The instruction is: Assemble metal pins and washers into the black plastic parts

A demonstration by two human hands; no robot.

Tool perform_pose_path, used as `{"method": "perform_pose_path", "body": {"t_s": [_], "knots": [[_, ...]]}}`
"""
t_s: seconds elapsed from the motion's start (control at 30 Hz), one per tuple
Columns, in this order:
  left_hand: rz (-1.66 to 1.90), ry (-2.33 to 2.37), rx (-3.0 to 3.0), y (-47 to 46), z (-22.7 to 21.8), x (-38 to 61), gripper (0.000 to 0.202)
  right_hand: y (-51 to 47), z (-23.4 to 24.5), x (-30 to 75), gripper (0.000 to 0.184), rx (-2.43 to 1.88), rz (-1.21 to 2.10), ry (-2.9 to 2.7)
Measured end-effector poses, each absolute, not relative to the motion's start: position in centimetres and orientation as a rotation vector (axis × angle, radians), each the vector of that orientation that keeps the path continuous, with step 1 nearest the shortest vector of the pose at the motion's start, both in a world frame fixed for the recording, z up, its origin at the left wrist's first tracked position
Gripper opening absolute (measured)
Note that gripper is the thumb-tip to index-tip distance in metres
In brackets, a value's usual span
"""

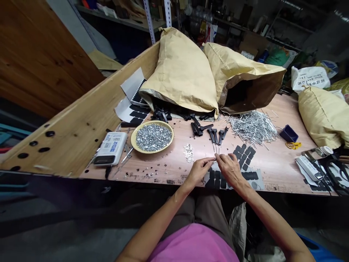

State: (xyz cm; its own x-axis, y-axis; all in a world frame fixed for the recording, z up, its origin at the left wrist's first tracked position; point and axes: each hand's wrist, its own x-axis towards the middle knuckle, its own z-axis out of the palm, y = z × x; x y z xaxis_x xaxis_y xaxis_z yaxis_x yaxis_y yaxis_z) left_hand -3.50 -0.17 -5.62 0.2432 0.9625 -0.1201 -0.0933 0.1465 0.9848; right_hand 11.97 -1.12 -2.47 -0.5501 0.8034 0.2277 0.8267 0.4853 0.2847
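Observation:
My left hand [199,171] and my right hand [229,169] meet over the table's front part, fingertips pinched around something small and thin that the fingers mostly hide. Just beyond them lie several black plastic pieces with metal pins [215,136], pins pointing toward me. Under and beside my right hand are dark rounded pads [244,157], some on a grey backing sheet [261,181]. Left of my fingers small flat silvery pieces [188,153] lie in a patch. A yellow bowl [134,145] holds many small metal pieces [153,136].
Loose metal pins [252,127] are heaped at right, near a dark blue box [289,134]. More black parts [196,128] lie below two paper sacks [182,72]. A white device [111,147] stands by the wooden side board [81,123]. A jar [317,153] is far right.

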Motion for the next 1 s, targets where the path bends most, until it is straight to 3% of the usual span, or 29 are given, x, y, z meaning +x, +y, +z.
{"method": "perform_pose_path", "body": {"t_s": [0.13,0.3,0.4,0.6,0.77,1.0], "knots": [[0.993,0.979,1.025,-0.4,-4.9,-3.9,0.029,-1.3,-1.4,11.4,0.030,-1.546,-0.421,-2.717],[0.817,0.931,0.857,-0.7,-3.8,-4.5,0.071,-1.5,-0.2,11.0,0.033,-1.563,-0.213,-2.629],[0.773,0.937,0.842,-0.9,-3.1,-4.9,0.081,-1.6,0.2,10.9,0.028,-1.498,-0.045,-2.506],[0.782,1.005,0.833,-1.8,-2.1,-5.0,0.086,-1.8,1.0,10.7,0.023,-1.499,0.212,-2.295],[0.784,1.032,0.788,-2.7,-1.2,-4.8,0.069,-2.7,2.6,10.7,0.023,-1.499,0.214,-2.382],[0.812,1.040,0.813,-3.1,-1.2,-5.1,0.065,-3.5,3.6,10.2,0.019,-1.538,0.251,-2.386]]}}
